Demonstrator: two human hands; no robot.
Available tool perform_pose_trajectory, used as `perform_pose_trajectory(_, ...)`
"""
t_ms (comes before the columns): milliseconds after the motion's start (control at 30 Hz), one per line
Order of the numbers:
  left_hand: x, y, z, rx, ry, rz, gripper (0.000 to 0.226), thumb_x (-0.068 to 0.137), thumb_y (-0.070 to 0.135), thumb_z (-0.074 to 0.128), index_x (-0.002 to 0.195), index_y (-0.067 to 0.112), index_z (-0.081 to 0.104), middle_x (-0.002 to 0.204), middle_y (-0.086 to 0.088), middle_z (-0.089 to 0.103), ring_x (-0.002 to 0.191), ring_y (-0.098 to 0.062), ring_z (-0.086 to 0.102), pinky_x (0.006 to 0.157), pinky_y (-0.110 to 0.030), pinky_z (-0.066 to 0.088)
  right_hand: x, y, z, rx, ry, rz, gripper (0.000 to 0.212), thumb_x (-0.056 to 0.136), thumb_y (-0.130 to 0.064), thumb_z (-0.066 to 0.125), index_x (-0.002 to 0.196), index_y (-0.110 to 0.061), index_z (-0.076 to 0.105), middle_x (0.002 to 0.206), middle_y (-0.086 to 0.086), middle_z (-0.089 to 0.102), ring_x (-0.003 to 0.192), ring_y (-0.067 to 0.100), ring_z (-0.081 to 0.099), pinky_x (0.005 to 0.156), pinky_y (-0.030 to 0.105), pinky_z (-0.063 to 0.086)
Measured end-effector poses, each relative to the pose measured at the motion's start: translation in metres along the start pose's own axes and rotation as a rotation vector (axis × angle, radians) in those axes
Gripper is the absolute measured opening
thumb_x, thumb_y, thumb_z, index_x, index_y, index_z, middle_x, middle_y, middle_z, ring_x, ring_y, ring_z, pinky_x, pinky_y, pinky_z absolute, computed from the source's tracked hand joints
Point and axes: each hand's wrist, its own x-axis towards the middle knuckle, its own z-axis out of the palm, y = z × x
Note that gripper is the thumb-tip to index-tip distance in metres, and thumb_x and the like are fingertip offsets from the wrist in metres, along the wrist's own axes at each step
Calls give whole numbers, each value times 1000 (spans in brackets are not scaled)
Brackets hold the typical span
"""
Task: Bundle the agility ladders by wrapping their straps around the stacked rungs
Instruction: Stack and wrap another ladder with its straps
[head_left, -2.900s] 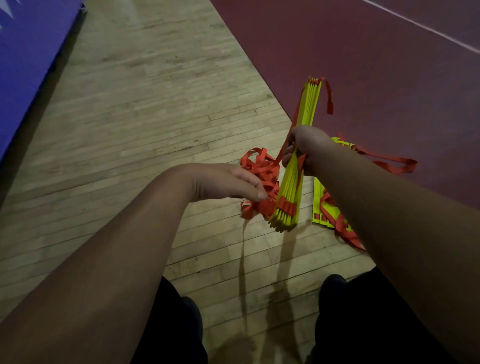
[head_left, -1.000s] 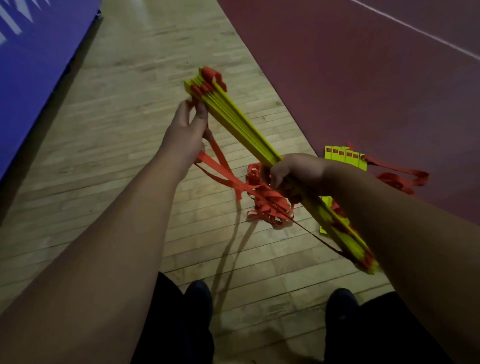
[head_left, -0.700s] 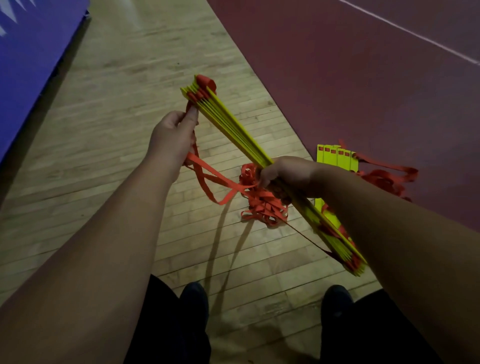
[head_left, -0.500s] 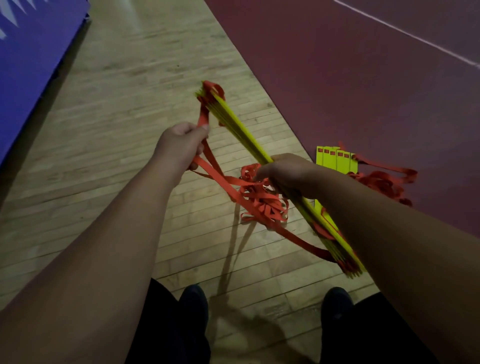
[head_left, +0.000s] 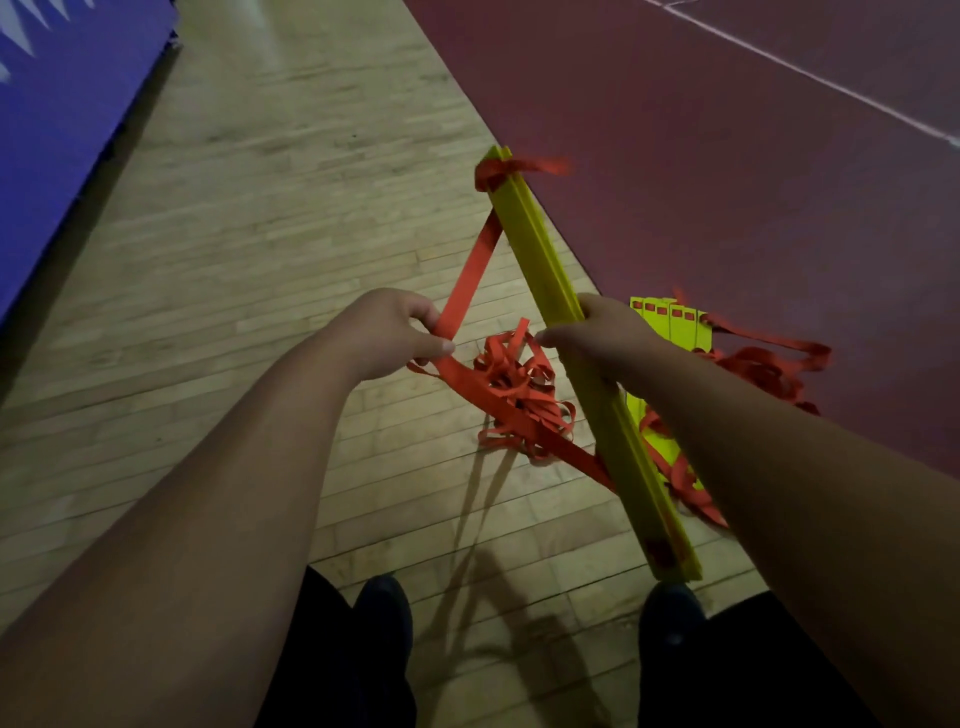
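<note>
A stack of yellow ladder rungs (head_left: 535, 244) slants from upper middle down to the lower right, held in the air. My right hand (head_left: 597, 338) grips the stack around its middle. A red strap (head_left: 470, 275) runs taut from the stack's far end down to my left hand (head_left: 389, 332), which pinches it, then on to the stack's near end. Loose loops of red strap (head_left: 519, 395) hang tangled between my hands.
A second yellow ladder (head_left: 670, 322) with red straps (head_left: 763, 369) lies on the floor beyond my right arm, across the edge of the wooden boards (head_left: 260, 208) and the dark red court (head_left: 727, 156). A blue mat (head_left: 57, 114) borders the left. My shoes (head_left: 384, 608) are below.
The rung stack has swung to the right, turning edge-on to flat side. My left hand has come down and toward me, pulling the strap taut into a triangle.
</note>
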Motion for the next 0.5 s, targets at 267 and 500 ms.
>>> perform_pose_trajectory(267,-6,-4,-3,148,4,95,5,108,27,65,103,28,66,91,7,80,87,-14,75,78,-36,59,-5,2,-12,254,-180,59,34,98,-14,77,124,-15,56,103,22,76,82,36,77,79,53,64)
perform_pose_trajectory(500,1,-12,0,447,-23,98,12,107,37,65,99,30,59,98,3,67,90,-19,66,80,-40,54,1,5,-8,135,-86,96,21,103,-27,72,115,-13,64,93,12,64,78,27,63,73,46,59)
